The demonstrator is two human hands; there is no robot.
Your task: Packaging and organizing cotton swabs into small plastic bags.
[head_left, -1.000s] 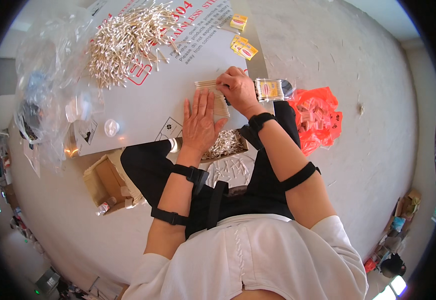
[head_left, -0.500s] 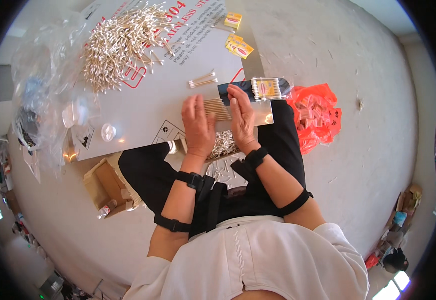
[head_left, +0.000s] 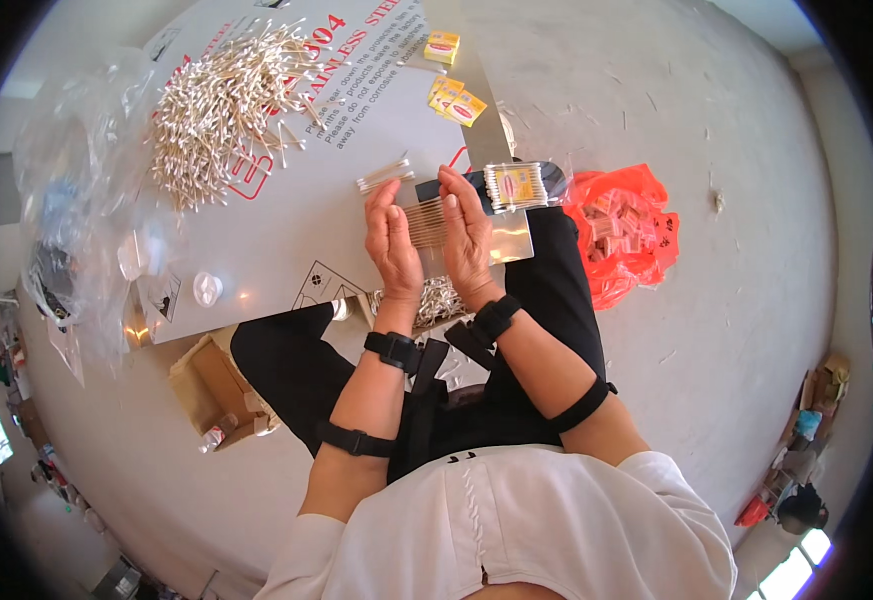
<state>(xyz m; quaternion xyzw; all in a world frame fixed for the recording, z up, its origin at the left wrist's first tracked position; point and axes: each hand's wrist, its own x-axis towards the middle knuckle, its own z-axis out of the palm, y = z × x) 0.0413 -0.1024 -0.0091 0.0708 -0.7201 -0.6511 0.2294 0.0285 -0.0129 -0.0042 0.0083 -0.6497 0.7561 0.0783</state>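
Note:
A neat row of cotton swabs [head_left: 425, 224] lies between my two hands near the table's front edge, ends toward the palms. My left hand [head_left: 394, 245] cups the row's left side, fingers together and slightly bent. On the other side my right hand [head_left: 468, 240] presses in, its fingers pointing away from me. Both palms hide the swab tips. A few loose swabs [head_left: 385, 175] rest just beyond my left fingertips. Right of my right hand sits a flat pack of swabs with a yellow card [head_left: 516, 187], on a dark strip [head_left: 471, 183].
A big heap of swabs [head_left: 222, 115] covers the table's far left. Yellow cards [head_left: 457, 103] and a yellow stack [head_left: 442, 47] lie at the far right. A white round container [head_left: 208, 289] stands left. Below are a cardboard box [head_left: 202, 385] and a red bag [head_left: 622, 235] of packs.
The view has shifted, so the table's things appear farther left. My hands have come slightly closer together around the row, with the left fingertips now near the loose swabs.

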